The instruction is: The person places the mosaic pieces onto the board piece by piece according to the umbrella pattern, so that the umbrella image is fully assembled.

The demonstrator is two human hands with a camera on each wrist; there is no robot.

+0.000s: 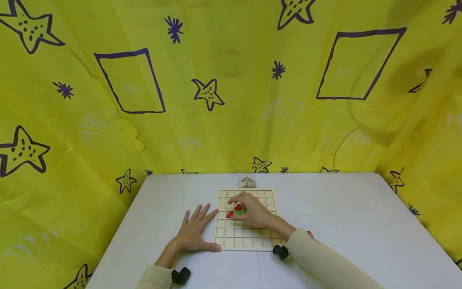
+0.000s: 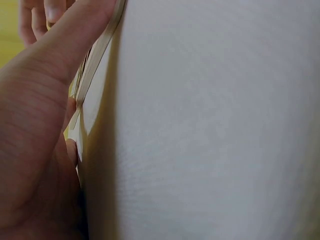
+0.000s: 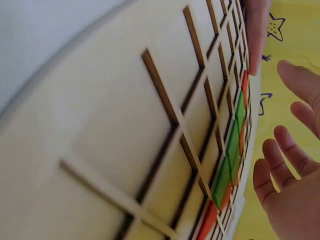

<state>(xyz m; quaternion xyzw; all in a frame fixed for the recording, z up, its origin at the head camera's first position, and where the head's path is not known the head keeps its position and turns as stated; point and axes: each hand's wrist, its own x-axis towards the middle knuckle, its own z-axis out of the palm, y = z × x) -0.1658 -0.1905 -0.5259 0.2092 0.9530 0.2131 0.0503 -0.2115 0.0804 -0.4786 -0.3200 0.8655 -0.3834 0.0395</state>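
Note:
A pale wooden board (image 1: 227, 233) with a raised square grid lies flat on the white table. Green pieces (image 3: 232, 150) sit in its cells, with red pieces (image 3: 207, 220) beside them. My right hand (image 1: 254, 212) hovers over these pieces, fingers bent and thumb apart, partly hiding them in the head view. Nothing shows between its fingertips in the right wrist view. On the board's left side, my left hand (image 1: 194, 233) is spread on the table. Its thumb touches the near left corner and its index finger reaches the left edge.
Behind the board a small card (image 1: 247, 180) shows a coloured figure on a grid. A small red shape (image 1: 309, 233) peeks out beside the right sleeve. Black wrist cameras (image 1: 280, 252) sit below both wrists. A yellow curtain (image 1: 231, 132) with star drawings surrounds the white table (image 1: 343, 208).

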